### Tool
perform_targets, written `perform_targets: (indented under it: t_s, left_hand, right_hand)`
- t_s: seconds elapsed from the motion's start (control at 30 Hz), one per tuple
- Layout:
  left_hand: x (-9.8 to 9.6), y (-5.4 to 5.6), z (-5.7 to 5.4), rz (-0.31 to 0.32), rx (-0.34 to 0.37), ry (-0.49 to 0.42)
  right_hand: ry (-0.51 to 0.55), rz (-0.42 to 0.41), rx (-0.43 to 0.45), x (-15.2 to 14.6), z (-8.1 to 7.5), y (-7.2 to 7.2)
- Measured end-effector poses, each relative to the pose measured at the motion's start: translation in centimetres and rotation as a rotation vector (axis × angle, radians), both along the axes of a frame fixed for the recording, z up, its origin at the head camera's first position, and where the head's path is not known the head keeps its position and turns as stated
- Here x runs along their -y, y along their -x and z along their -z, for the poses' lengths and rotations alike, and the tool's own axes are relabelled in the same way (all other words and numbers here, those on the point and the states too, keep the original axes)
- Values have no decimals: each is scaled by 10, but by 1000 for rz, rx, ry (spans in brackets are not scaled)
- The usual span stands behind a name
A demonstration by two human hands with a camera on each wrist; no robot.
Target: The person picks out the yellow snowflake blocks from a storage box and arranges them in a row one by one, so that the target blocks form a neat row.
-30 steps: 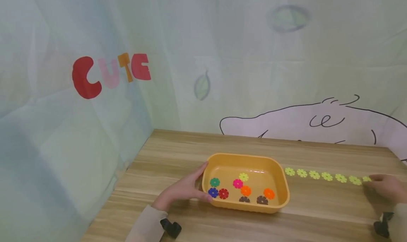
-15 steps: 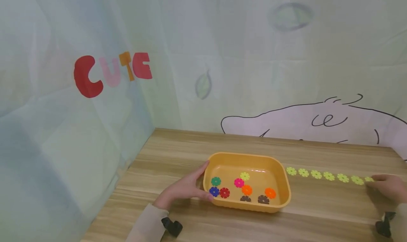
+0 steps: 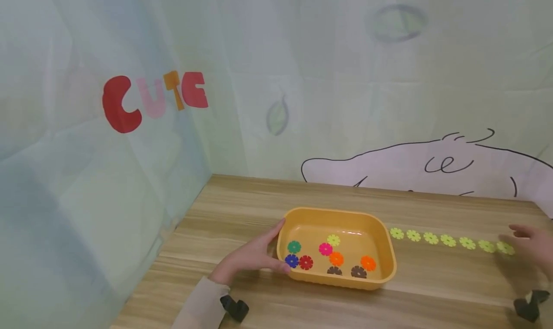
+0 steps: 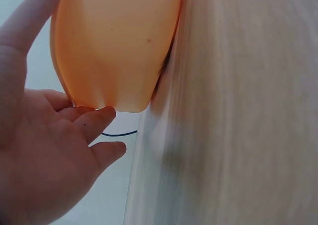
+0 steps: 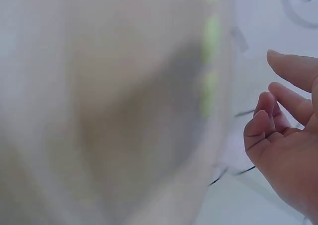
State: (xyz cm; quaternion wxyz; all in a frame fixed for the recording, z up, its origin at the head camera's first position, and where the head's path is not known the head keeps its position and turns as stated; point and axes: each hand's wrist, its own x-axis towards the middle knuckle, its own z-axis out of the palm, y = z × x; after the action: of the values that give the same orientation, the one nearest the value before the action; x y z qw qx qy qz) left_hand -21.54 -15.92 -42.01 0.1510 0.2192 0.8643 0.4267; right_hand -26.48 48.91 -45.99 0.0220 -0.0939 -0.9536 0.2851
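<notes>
My left hand point(image 3: 247, 258) holds the left end of a yellow-orange plastic tub point(image 3: 334, 218), thumb at the near corner and fingers along the far corner. In the left wrist view, its fingertips point(image 4: 107, 114) lie against the tub's side wall point(image 4: 117, 41). Nothing is in my right hand point(image 3: 533, 246), raised beside the right end of a row of yellow-green flower-shaped discs point(image 3: 448, 240). Closest to it lies the last yellow-green disc point(image 3: 505, 248). The right wrist view shows the right thumb and fingers point(image 5: 293, 71) apart, with the other fingers partly bent.
Inside the tub are flower discs in several colours, among them green point(image 3: 294, 247), blue point(image 3: 291, 261), pink point(image 3: 326, 249), orange point(image 3: 368, 263) and brown point(image 3: 358, 272). A wood-grain table point(image 3: 242, 199) bears everything. Printed cloth walls point(image 3: 328, 103) stand behind and to the left.
My right hand has let go of the last yellow-green disc and lifted away up and to the right. That disc now lies at the row's end. The left hand keeps its hold on the tub.
</notes>
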Motion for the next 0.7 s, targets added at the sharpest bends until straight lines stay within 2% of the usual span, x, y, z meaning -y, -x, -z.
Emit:
perform_targets:
  t_s: [0.07,0.13,0.2,0.33,0.43,0.57,0.7]
  left_hand:
    - [0,0,1,1,-2,0]
    - [1,1,2,2,-2,-2]
    - [0,1,2,0,-1,-2]
    - [1,1,2,-2,2,-4]
    - [0,1,1,-2,8,-6]
    - [0,1,1,-4,15,-5]
    - [0,1,1,-6,18,-4]
  right_hand:
    - [-19,3,-72,-3,5,12]
    - [-54,-18,-128,7,-4,15]
    - [-98,-62,-169,31,-26,10]
    - [-84,-172,-181,94,-86,-9]
    - [-90,-256,-249,129,-108,-17]
    - [-75,-353,-300,159,-119,-19]
    - [-49,-416,-297,185,-124,-22]
